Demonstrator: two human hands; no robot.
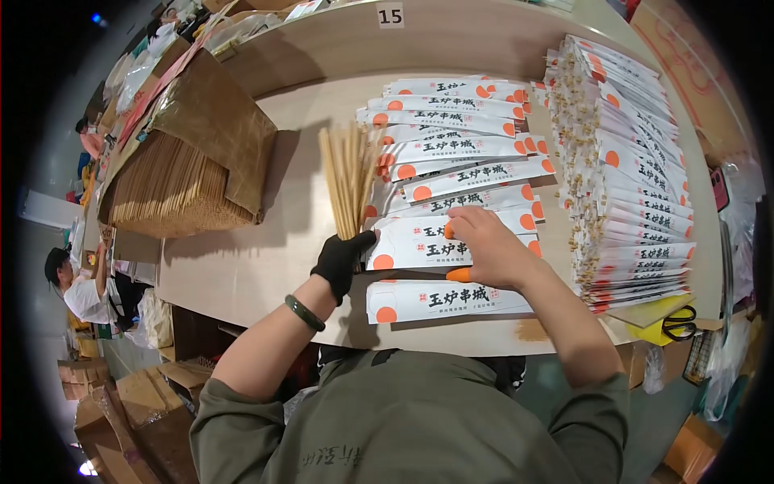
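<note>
My left hand (343, 260), in a black glove with a green bangle on the wrist, grips a bundle of bamboo skewers (347, 177) that fans upward. My right hand (488, 246) is bare, with an orange cover on the thumb, and presses on a white paper sleeve with orange dots (419, 248). That sleeve tops a row of overlapping empty sleeves (455, 137) spread across the table. One more sleeve (443, 300) lies nearest me at the table's front edge.
A tall stack of filled sleeves (637, 177) with skewer tips showing stands at the right. A big bundle of skewers in brown paper (181, 181) lies at the left. Black scissors (684, 323) rest at the right front corner. Another person (72, 286) works far left; cardboard boxes (129, 411) sit below.
</note>
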